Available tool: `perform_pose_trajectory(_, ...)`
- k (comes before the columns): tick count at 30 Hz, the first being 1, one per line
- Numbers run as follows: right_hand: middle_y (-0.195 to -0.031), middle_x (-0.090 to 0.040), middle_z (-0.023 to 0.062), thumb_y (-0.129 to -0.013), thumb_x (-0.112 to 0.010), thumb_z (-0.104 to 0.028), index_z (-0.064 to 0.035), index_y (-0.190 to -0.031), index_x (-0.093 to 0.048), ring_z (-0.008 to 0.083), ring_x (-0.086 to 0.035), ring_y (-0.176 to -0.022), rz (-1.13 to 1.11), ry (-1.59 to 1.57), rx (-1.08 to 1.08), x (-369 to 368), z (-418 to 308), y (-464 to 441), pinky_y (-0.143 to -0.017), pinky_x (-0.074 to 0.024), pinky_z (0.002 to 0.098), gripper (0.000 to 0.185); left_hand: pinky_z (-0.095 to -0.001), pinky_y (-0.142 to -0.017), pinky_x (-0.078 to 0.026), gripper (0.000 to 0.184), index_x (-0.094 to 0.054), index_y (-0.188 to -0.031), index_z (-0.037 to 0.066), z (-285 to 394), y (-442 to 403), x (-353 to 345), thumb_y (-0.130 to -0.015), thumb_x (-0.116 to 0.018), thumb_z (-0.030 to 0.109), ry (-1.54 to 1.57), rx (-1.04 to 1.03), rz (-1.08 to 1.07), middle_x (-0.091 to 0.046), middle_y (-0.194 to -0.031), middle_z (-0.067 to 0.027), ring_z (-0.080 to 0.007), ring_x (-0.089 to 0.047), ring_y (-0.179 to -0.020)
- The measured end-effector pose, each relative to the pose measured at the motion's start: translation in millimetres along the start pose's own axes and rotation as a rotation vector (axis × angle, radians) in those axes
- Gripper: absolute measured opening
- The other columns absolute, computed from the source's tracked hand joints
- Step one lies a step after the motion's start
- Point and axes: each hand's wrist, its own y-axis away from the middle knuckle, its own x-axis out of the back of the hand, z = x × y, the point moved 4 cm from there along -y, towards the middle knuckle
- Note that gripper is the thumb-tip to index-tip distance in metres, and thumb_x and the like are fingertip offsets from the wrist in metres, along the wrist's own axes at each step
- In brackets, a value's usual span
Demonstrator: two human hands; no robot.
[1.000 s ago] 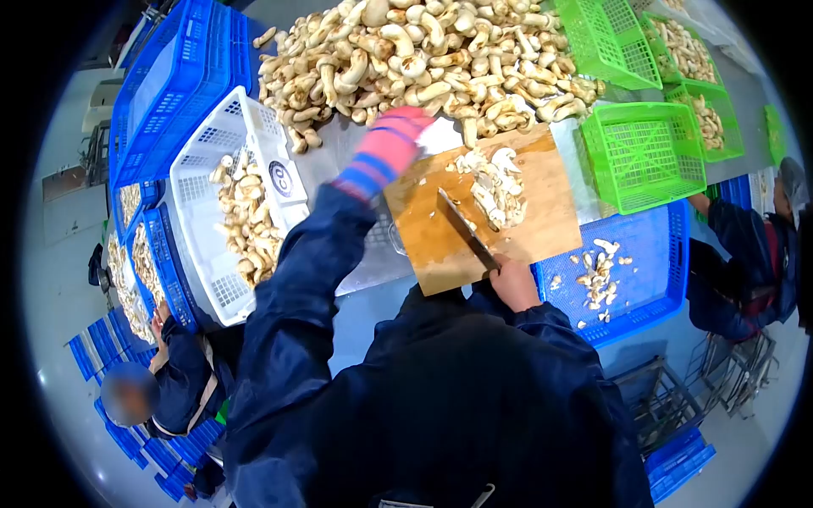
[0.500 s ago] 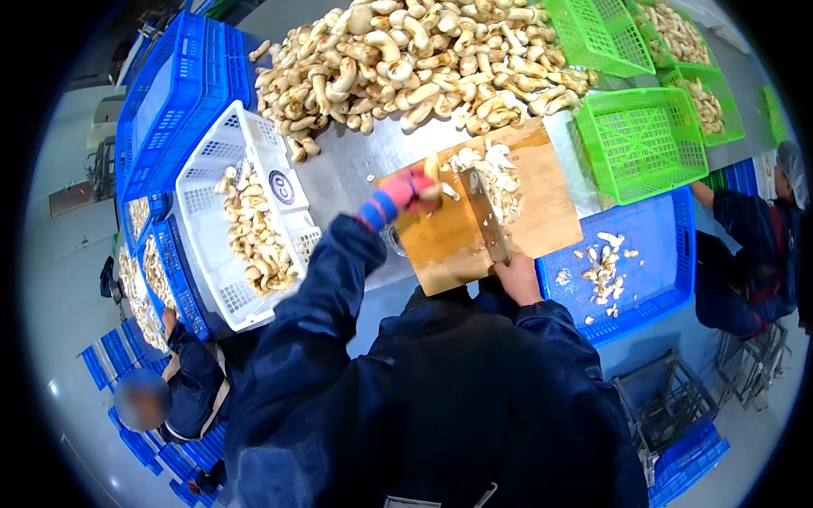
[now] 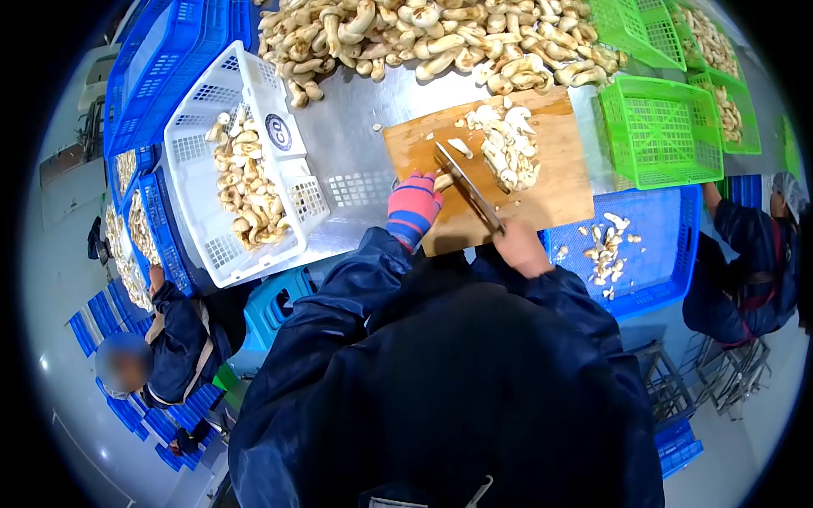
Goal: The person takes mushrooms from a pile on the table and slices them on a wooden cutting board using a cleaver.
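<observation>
My left hand (image 3: 414, 206), in a pink and blue striped glove, holds a mushroom (image 3: 443, 181) at the left edge of the wooden cutting board (image 3: 559, 161). Bare, my right hand (image 3: 521, 247) is closed round the handle of a knife (image 3: 471, 190). The blade slants up and left over the board, its edge close to the held mushroom. Cut mushroom pieces (image 3: 510, 152) lie on the board to the right of the blade. Behind the board is a large pile of whole mushrooms (image 3: 440, 42) on the metal table (image 3: 356, 118).
At the left stand a white basket (image 3: 190, 169) with mushrooms and stacked blue crates (image 3: 161, 76). A green basket (image 3: 660, 140) and a blue crate (image 3: 690, 245) with pieces are at the right. One person (image 3: 182, 339) is at the left, another (image 3: 745, 262) at the right.
My left hand has gone from near the pile to the board's left edge, now with a mushroom. The knife has swung away from the cut pieces toward it. The whole view has shifted.
</observation>
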Motion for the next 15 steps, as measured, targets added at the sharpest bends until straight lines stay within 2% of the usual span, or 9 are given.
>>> perform_pose_trajectory(1,-0.073,-0.058,0.0272,-0.073,-0.054,-0.014,0.0033,-0.084,-0.063,0.0419,-0.058,-0.074,0.01,0.006,-0.002,-6,-10,-11,-0.071,-0.0462,0.0449,0.022,-0.0408,-0.075,-0.047,0.033,-0.058,-0.102,0.009,0,0,-1,-0.072,-0.061,0.022,0.009,-0.001,0.009,-0.058,-0.095,-0.0145,-0.0323,-0.057,-0.088)
perform_pose_trajectory(2,-0.073,-0.058,0.0272,-0.073,-0.054,-0.014,0.0036,-0.084,-0.062,0.0418,-0.058,-0.074,0.025,0.012,-0.004,-10,-22,-24,-0.07,-0.0463,0.0449,0.022,-0.0373,-0.067,-0.049,0.032,-0.057,-0.102,0.006,-3,0,-3,-0.075,-0.062,0.023,-0.032,-0.058,0.046,-0.06,-0.093,-0.0126,-0.0266,-0.061,-0.08)
perform_pose_trajectory(5,-0.072,-0.058,0.0275,-0.073,-0.055,-0.014,0.0042,-0.084,-0.062,0.0418,-0.058,-0.073,0.053,-0.064,-0.03,-4,-33,-35,-0.069,-0.0465,0.0449,0.022,-0.0316,-0.056,-0.051,0.035,-0.053,-0.105,0.004,-20,5,-9,-0.08,-0.062,0.027,0.696,0.476,-0.323,-0.062,-0.09,-0.0104,-0.0205,-0.064,-0.071)
perform_pose_trajectory(6,-0.071,-0.058,0.0277,-0.073,-0.055,-0.014,0.0044,-0.084,-0.061,0.0419,-0.058,-0.073,0.058,-0.107,-0.044,0,-36,-37,-0.069,-0.0465,0.045,0.023,-0.0271,-0.05,-0.051,0.038,-0.049,-0.11,0.004,-34,12,-36,-0.084,-0.06,0.03,1.233,0.687,-0.488,-0.062,-0.089,-0.0101,-0.018,-0.064,-0.067)
perform_pose_trajectory(9,-0.073,-0.058,0.0282,-0.073,-0.054,-0.013,0.0049,-0.084,-0.061,0.0423,-0.057,-0.074,0.056,-0.144,-0.044,11,-40,-15,-0.069,-0.0462,0.0455,0.023,-0.0292,-0.054,-0.054,0.04,-0.044,-0.115,0.005,-32,30,-46,-0.085,-0.058,0.028,1.375,0.736,-0.271,-0.061,-0.091,-0.0116,-0.0219,-0.064,-0.069)
perform_pose_trajectory(10,-0.074,-0.058,0.0282,-0.072,-0.054,-0.012,0.0052,-0.084,-0.061,0.0422,-0.057,-0.074,0.049,-0.082,0.007,4,-31,-11,-0.069,-0.0457,0.0459,0.022,-0.0288,-0.054,-0.053,0.042,-0.041,-0.117,0.003,-28,33,-49,-0.084,-0.059,0.024,1.385,0.781,-0.219,-0.06,-0.093,-0.0117,-0.0205,-0.063,-0.07)
perform_pose_trajectory(13,-0.074,-0.058,0.0282,-0.072,-0.053,-0.011,0.0052,-0.082,-0.061,0.0419,-0.057,-0.075,0.005,-0.033,0.007,-11,-24,-2,-0.07,-0.0455,0.0461,0.02,-0.029,-0.054,-0.052,0.046,-0.038,-0.118,0.002,-20,33,-52,-0.082,-0.062,0.019,1.181,0.72,-0.207,-0.059,-0.093,-0.0109,-0.0187,-0.062,-0.072)
perform_pose_trajectory(14,-0.074,-0.057,0.0282,-0.071,-0.054,-0.011,0.0055,-0.081,-0.06,0.0423,-0.057,-0.075,0.014,-0.05,0.0,-14,-24,0,-0.071,-0.0448,0.0466,0.02,-0.0278,-0.055,-0.051,0.049,-0.041,-0.116,0.0,-29,32,-59,-0.077,-0.067,0.016,0.983,0.65,-0.153,-0.059,-0.092,-0.0099,-0.0164,-0.06,-0.071)
perform_pose_trajectory(15,-0.074,-0.057,0.0282,-0.072,-0.054,-0.011,0.0056,-0.081,-0.06,0.0423,-0.056,-0.075,0.015,-0.061,0.025,-12,-26,0,-0.071,-0.0446,0.0467,0.02,-0.0296,-0.058,-0.05,0.052,-0.043,-0.116,0.0,-31,31,-55,-0.075,-0.069,0.02,0.869,0.57,-0.087,-0.059,-0.092,-0.0101,-0.0187,-0.06,-0.072)
